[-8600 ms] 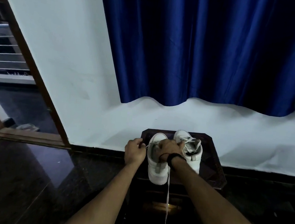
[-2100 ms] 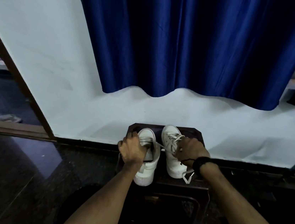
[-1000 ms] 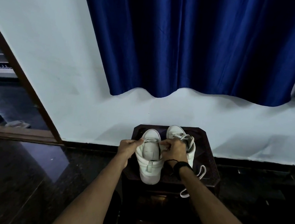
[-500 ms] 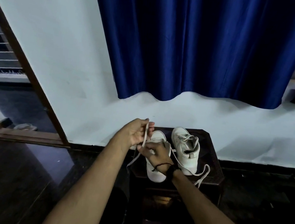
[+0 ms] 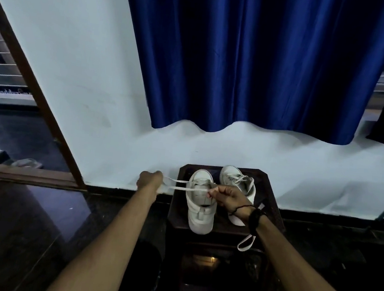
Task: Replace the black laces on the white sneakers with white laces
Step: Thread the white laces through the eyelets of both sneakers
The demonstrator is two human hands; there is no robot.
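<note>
Hands stretch a white lace (image 5: 182, 184) taut: left hand (image 5: 149, 180) grips one end, right hand (image 5: 229, 198) pinches the other.

Wall (image 5: 281, 161) close behind stool (image 5: 273, 203); sneakers (image 5: 199, 209) crowd top; floor (image 5: 30, 234) left open

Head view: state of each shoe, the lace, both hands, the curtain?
Near shoe: on the stool, only the lowest eyelets laced.
Far shoe: on the stool, laced with white.
White lace: pulled taut, two strands out left.
Left hand: grips the lace ends.
Right hand: pinches the lace at the shoe.
Curtain: drawn.
</note>
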